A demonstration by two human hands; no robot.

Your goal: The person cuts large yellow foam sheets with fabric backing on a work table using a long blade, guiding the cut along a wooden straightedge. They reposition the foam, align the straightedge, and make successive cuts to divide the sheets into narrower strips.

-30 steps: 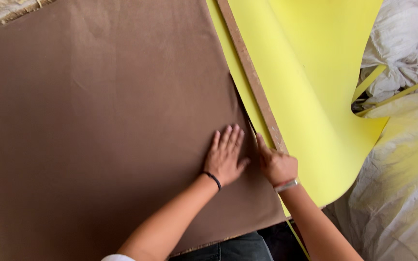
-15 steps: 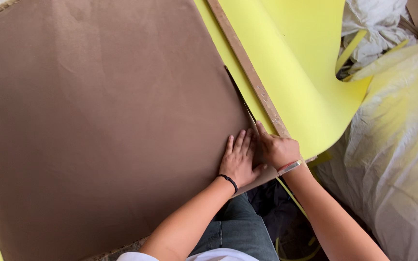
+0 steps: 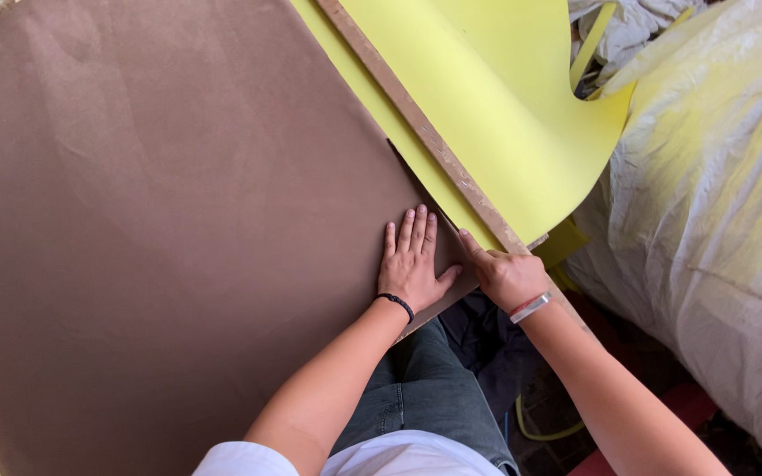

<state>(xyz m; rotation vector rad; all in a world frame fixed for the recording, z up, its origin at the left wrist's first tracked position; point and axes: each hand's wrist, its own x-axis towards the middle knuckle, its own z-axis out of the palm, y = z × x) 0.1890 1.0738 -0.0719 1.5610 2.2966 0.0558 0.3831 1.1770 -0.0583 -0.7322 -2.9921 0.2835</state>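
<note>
A large brown sheet [image 3: 178, 220] lies flat over a yellow sheet [image 3: 504, 97]. A long wooden strip [image 3: 416, 123] runs diagonally along the brown sheet's right edge. My left hand [image 3: 412, 260] presses flat on the brown sheet near its near right corner, fingers straight and close together; a dark band is on its wrist. My right hand [image 3: 509, 275] rests over the near end of the strip, fingers curled, one finger stretched to the brown sheet's edge. Whether it grips anything is hidden. A pale bracelet sits on that wrist.
A bulky mass under whitish plastic sheeting [image 3: 716, 211] fills the right side. Crumpled white material and a yellow offcut [image 3: 597, 44] lie at the top right. My legs in dark trousers [image 3: 425, 388] are below the sheet's edge, with a red object [image 3: 690, 405] on the floor.
Both hands have slid along the strip toward the near corner of the brown sheet, staying close together. The view has shifted, so the plastic-covered mass shows more.
</note>
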